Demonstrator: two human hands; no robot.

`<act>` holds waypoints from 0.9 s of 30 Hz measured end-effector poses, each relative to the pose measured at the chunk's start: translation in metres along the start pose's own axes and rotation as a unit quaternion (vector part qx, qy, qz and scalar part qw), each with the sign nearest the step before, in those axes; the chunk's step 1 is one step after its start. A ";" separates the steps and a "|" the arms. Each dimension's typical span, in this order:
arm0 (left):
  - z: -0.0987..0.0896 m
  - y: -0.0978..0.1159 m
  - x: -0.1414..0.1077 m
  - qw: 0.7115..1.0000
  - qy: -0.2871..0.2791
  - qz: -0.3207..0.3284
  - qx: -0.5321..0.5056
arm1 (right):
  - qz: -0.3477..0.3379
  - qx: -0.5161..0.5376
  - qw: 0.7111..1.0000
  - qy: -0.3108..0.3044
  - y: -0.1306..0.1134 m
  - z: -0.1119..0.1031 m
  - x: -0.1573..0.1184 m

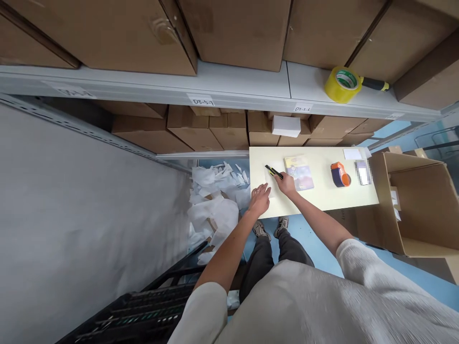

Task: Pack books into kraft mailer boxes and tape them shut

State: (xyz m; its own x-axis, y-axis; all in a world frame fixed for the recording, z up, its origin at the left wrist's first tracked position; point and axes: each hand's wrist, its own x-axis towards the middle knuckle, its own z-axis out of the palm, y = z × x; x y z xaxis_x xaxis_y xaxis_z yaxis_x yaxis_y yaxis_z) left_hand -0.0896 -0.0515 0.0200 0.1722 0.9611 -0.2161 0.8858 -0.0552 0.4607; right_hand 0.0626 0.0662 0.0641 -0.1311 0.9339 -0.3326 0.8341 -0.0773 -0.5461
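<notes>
My right hand (286, 183) is closed around a black and yellow utility knife (274, 172), which points up and left over the pale tabletop (322, 200). To its left, my left hand (260, 199) lies with fingers spread at the table's left edge, on or beside a thin pale sheet (269, 185) that is hard to make out. Just right of the knife is a yellow and purple booklet or packet (300, 173). Farther right on the table stands an orange and dark blue tape roll (339, 175).
Shelves of cardboard boxes (236, 33) run across the front, with yellow tape (343, 85) on the upper ledge. Crumpled white wrapping (218, 210) lies left of the table. An open carton (419, 200) stands right. A black crate (143, 310) is at lower left.
</notes>
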 end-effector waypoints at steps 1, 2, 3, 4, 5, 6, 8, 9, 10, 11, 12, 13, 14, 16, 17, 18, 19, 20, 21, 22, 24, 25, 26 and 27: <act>0.000 0.000 0.000 1.000 0.001 0.003 0.002 | 0.000 -0.014 1.000 0.001 -0.004 0.003 0.004; 0.000 0.000 -0.001 1.000 0.001 0.006 0.003 | 0.000 -0.024 1.000 0.001 -0.008 0.005 0.007; 0.000 -0.001 -0.001 1.000 0.001 0.009 0.003 | -0.001 -0.032 1.000 0.000 -0.011 0.008 0.010; 0.000 -0.002 -0.001 1.000 0.001 0.011 0.002 | -0.001 -0.036 0.999 0.000 -0.013 0.010 0.012; 0.000 -0.002 -0.001 1.000 0.001 0.014 -0.002 | -0.001 -0.040 0.999 0.001 -0.015 0.011 0.013; 0.000 -0.003 -0.001 1.000 0.002 0.017 -0.008 | -0.001 -0.042 0.999 0.002 -0.015 0.013 0.013; 0.001 -0.006 -0.001 0.999 0.009 0.022 -0.031 | 0.000 -0.042 0.999 0.002 -0.015 0.014 0.011; 0.002 -0.008 -0.001 0.999 0.015 0.023 -0.047 | 0.000 -0.039 0.999 0.002 -0.014 0.015 0.009; 0.002 -0.009 -0.002 0.997 0.023 0.021 -0.064 | 0.001 -0.035 0.999 0.001 -0.012 0.015 0.006; 0.003 -0.011 -0.002 0.996 0.032 0.016 -0.082 | 0.002 -0.030 1.000 0.000 -0.010 0.015 0.002; 0.003 -0.014 -0.003 0.994 0.042 0.006 -0.101 | 0.003 -0.025 1.000 -0.001 -0.008 0.015 -0.001; 0.003 -0.016 -0.003 0.992 0.051 -0.005 -0.118 | 0.004 -0.022 1.000 -0.001 -0.006 0.015 -0.005; 0.003 -0.018 -0.004 0.989 0.061 -0.016 -0.135 | 0.004 -0.019 1.000 -0.002 -0.003 0.015 -0.009; 0.003 -0.023 -0.006 0.983 0.078 -0.033 -0.163 | 0.002 -0.013 1.000 -0.006 0.002 0.014 -0.016; 0.003 -0.025 -0.007 0.980 0.085 -0.037 -0.174 | -0.001 -0.009 1.000 -0.008 0.005 0.014 -0.020; 0.002 -0.027 -0.008 0.978 0.089 -0.039 -0.183 | -0.005 -0.007 1.000 -0.009 0.007 0.014 -0.024; 0.002 -0.028 -0.009 0.977 0.091 -0.040 -0.191 | -0.009 -0.005 1.000 -0.010 0.010 0.014 -0.028; 0.002 -0.029 -0.009 0.975 0.092 -0.042 -0.197 | -0.011 -0.004 1.000 -0.011 0.012 0.014 -0.032; 0.003 -0.030 -0.009 0.974 0.092 -0.043 -0.201 | -0.012 -0.004 1.000 -0.013 0.014 0.014 -0.037; 0.003 -0.031 -0.009 0.974 0.092 -0.045 -0.204 | -0.011 -0.006 1.000 -0.016 0.016 0.014 -0.041; 0.004 -0.032 -0.007 0.972 0.097 -0.050 -0.208 | -0.006 -0.010 1.000 -0.021 0.020 0.013 -0.050; 0.004 -0.032 -0.006 0.971 0.100 -0.053 -0.210 | -0.005 -0.012 1.000 -0.023 0.022 0.012 -0.055; 0.005 -0.033 -0.005 0.970 0.103 -0.056 -0.212 | -0.005 -0.014 1.000 -0.024 0.024 0.011 -0.059; 0.005 -0.034 -0.004 0.969 0.105 -0.058 -0.215 | -0.005 -0.014 1.000 -0.025 0.026 0.010 -0.063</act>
State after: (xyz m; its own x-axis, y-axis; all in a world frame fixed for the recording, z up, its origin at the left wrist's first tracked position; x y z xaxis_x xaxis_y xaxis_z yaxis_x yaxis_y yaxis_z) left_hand -0.1181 -0.0546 0.0014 -0.0501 0.9904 -0.1288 0.6252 0.1317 0.7693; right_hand 0.0869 0.0021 0.0630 -0.1650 0.9160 -0.3658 0.8475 -0.0581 -0.5277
